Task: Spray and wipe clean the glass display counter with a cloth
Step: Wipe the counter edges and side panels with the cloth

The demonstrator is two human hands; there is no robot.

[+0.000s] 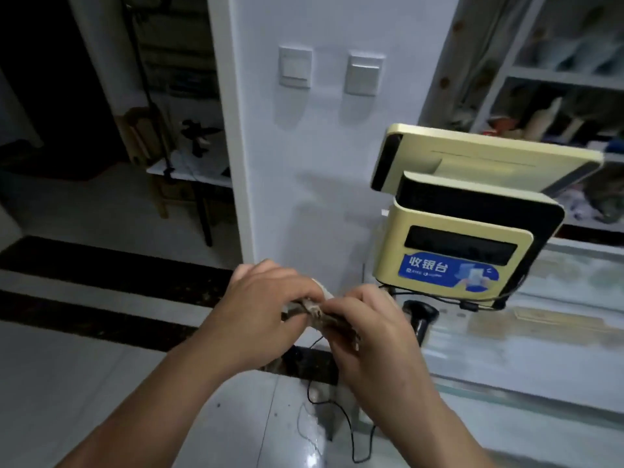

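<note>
Both of my hands meet at the centre of the head view, holding a small bunched grey-brown cloth (pixel 312 310) between them. My left hand (pixel 266 309) grips its left part with curled fingers. My right hand (pixel 368 329) pinches the right part, fingers curled round it. Most of the cloth is hidden inside the hands. The glass display counter (pixel 526 363) runs along the right, its near edge just right of my right hand. No spray bottle is in view.
A gold cash-register terminal (pixel 469 238) with a blue sticker stands on the counter. A black barcode scanner (pixel 421 315) sits by its base, with black cables hanging to the floor. A white pillar with two switches stands ahead; shelves are at the back right.
</note>
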